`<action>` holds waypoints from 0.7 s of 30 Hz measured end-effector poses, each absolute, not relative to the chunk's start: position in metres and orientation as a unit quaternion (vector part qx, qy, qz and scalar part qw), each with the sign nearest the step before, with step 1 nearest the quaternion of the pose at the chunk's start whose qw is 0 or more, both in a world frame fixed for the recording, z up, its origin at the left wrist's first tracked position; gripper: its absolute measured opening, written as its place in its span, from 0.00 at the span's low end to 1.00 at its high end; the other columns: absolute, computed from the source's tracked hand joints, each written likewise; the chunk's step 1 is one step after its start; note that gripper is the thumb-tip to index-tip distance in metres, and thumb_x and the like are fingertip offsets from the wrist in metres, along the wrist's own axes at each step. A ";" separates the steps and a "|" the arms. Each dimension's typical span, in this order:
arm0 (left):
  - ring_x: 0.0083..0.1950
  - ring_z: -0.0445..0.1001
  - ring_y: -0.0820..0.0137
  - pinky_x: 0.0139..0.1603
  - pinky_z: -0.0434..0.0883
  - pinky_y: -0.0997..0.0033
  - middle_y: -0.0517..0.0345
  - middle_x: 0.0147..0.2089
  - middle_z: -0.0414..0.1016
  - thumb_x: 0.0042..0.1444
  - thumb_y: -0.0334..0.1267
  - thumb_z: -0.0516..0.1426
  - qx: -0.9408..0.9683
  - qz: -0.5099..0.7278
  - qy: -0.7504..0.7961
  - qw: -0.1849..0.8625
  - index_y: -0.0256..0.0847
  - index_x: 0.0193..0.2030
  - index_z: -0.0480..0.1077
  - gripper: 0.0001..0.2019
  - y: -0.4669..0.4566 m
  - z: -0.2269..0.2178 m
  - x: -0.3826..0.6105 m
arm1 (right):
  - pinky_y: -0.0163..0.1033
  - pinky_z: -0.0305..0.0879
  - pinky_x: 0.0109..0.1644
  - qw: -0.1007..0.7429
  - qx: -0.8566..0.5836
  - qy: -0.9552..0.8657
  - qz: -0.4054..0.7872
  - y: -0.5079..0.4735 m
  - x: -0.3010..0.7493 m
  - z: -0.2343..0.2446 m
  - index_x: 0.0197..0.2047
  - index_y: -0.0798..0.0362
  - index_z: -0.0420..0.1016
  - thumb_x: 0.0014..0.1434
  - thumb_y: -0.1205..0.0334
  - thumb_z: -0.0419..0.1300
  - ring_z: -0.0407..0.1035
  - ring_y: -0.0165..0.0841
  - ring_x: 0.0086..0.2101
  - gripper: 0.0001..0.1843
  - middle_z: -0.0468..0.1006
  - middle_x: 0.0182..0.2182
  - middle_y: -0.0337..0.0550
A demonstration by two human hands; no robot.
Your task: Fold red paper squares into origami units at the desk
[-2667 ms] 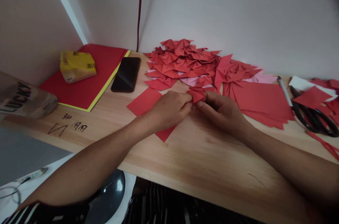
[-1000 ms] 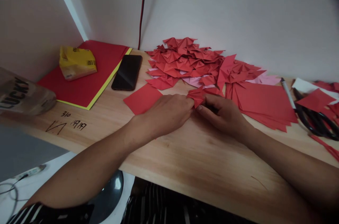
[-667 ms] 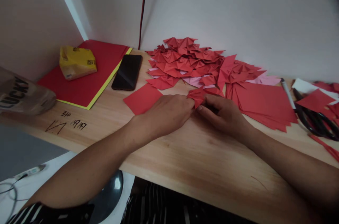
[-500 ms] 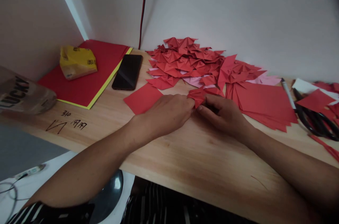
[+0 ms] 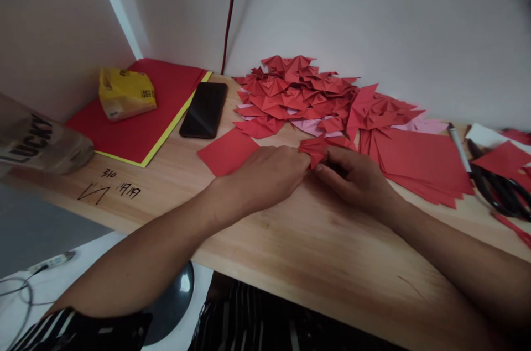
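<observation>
Red paper (image 5: 313, 151) with folds sits pinched by the left hand (image 5: 276, 175) and the right hand (image 5: 357, 177) over the worktop (image 5: 315, 257), just before the pile (image 5: 296, 94); a flat sheet (image 5: 226, 152) lies partly behind the left hand, a stack (image 5: 427, 162) beside the right

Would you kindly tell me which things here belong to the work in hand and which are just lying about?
Seemingly in the work:
folded red paper, in the left hand and right hand
pile of folded pieces
stack of red sheets
loose red sheet

Seemingly just lying about:
phone
yellow packet
container marked LUCKY
pen
</observation>
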State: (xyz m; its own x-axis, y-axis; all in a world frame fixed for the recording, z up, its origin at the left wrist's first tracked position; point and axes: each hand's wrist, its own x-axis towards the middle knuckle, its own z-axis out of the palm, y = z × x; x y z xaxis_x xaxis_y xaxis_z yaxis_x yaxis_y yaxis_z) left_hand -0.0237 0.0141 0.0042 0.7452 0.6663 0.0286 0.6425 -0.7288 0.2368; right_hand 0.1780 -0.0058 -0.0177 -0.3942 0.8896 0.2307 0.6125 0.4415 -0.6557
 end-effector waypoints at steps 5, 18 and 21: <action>0.38 0.77 0.63 0.34 0.69 0.67 0.51 0.40 0.78 0.68 0.37 0.44 0.927 0.052 0.353 0.117 0.40 0.44 0.70 0.14 0.014 0.004 -0.024 | 0.37 0.57 0.28 0.289 -0.471 -0.799 0.237 -0.007 0.177 -0.017 0.31 0.51 0.69 0.63 0.62 0.55 0.62 0.31 0.24 0.09 0.69 0.23 0.37; 0.37 0.76 0.65 0.34 0.68 0.68 0.50 0.39 0.78 0.68 0.37 0.44 0.928 0.064 0.345 0.125 0.39 0.44 0.71 0.14 0.015 0.002 -0.025 | 0.37 0.58 0.29 0.288 -0.475 -0.798 0.235 -0.007 0.178 -0.020 0.31 0.51 0.69 0.63 0.62 0.55 0.62 0.30 0.24 0.08 0.68 0.23 0.37; 0.37 0.76 0.64 0.32 0.67 0.68 0.51 0.39 0.78 0.68 0.38 0.45 0.930 0.066 0.342 0.120 0.39 0.43 0.71 0.14 0.016 0.001 -0.025 | 0.37 0.57 0.28 0.287 -0.474 -0.799 0.234 -0.007 0.178 -0.020 0.31 0.51 0.69 0.64 0.62 0.55 0.61 0.30 0.24 0.08 0.68 0.23 0.37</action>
